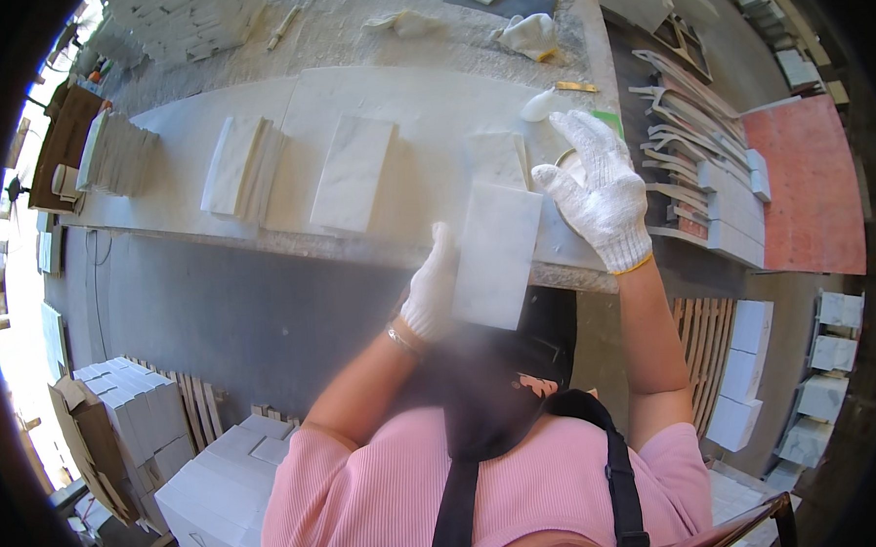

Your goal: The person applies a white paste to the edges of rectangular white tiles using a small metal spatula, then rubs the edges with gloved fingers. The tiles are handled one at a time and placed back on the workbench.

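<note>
White knitted gloves cover both my hands. My left hand (433, 285) closes on the left edge of a white, faintly grey-veined stone tile (497, 256), which is tilted at the table's near edge. To its right, my right hand (601, 190) has its thumb and fingers spread over a small round thing (572, 165); the hand partly hides it, and I cannot make out its kind. Behind the held tile, a few similar tiles (496, 154) lie overlapping. Just beyond my right fingertips is a white rounded thing (538, 106).
On the dusty work table (430, 98) stand a single tile (354, 174), a short tile stack (242, 167) and a taller stack (115, 156). A crumpled glove (528, 37) lies at the back. Curved strips (677, 146) are at right; white boxes (227, 488) stand lower left.
</note>
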Demonstrator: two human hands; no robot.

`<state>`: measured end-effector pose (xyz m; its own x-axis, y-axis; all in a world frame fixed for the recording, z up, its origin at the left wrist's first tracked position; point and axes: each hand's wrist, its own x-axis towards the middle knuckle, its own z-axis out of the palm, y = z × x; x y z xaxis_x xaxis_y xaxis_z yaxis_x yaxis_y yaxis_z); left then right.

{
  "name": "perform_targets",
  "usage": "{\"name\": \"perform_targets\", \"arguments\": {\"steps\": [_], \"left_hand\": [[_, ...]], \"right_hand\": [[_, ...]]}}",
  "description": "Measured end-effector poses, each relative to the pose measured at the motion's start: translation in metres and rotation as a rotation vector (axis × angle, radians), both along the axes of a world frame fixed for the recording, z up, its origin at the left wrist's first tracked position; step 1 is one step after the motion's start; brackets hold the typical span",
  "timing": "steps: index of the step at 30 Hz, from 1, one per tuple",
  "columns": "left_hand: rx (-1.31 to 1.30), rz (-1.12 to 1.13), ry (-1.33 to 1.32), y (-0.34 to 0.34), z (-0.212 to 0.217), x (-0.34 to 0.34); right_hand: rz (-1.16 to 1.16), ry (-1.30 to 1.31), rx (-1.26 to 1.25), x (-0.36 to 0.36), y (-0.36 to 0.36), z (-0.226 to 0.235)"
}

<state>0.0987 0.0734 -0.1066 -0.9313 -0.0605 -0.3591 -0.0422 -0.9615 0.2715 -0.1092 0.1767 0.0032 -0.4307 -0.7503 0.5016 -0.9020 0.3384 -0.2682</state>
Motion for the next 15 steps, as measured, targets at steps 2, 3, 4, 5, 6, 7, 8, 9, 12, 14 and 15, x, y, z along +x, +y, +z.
{"name": "perform_targets", "arguments": {"steps": [2,3,4,5,6,7,8,9,12,14,15], "left_hand": [[0.011,0.02,0.018,0.001,-0.003,-0.001],[0.034,0.04,0.07,0.0,-0.004,-0.002],[0.068,0.038,-0.01,0.001,-0.003,-0.001],[0.026,0.014,0.066,0.001,-0.001,-0.001],[-0.007,-0.033,0.012,0.002,0.002,0.003],[-0.017,-0.069,0.002,0.002,0.006,0.005],[-0.033,-0.045,-0.031,0.002,0.01,0.004],[-0.026,-0.009,-0.021,0.003,0.013,0.003],[-0.029,0.013,0.042,0.002,0.018,0.001],[0.003,-0.055,-0.017,0.0,0.015,-0.001],[0.108,-0.055,0.116,0.001,0.013,-0.002]], "right_hand": [[-0.009,0.022,0.052,0.009,0.001,-0.003],[0.003,0.047,0.052,0.015,0.002,-0.004],[-0.029,0.0,0.14,0.025,0.003,-0.006],[-0.043,0.016,0.204,0.035,0.006,-0.007],[-0.057,0.032,0.269,0.048,0.008,-0.009],[-0.065,0.07,0.312,0.06,0.012,-0.01],[0.011,-0.118,0.285,0.071,0.015,-0.012],[0.038,-0.01,0.309,0.083,0.019,-0.013],[0.078,0.029,0.287,0.087,0.025,-0.014],[-0.009,0.061,0.213,0.068,0.021,-0.015],[-0.075,0.083,0.188,0.055,0.017,-0.017]]}}
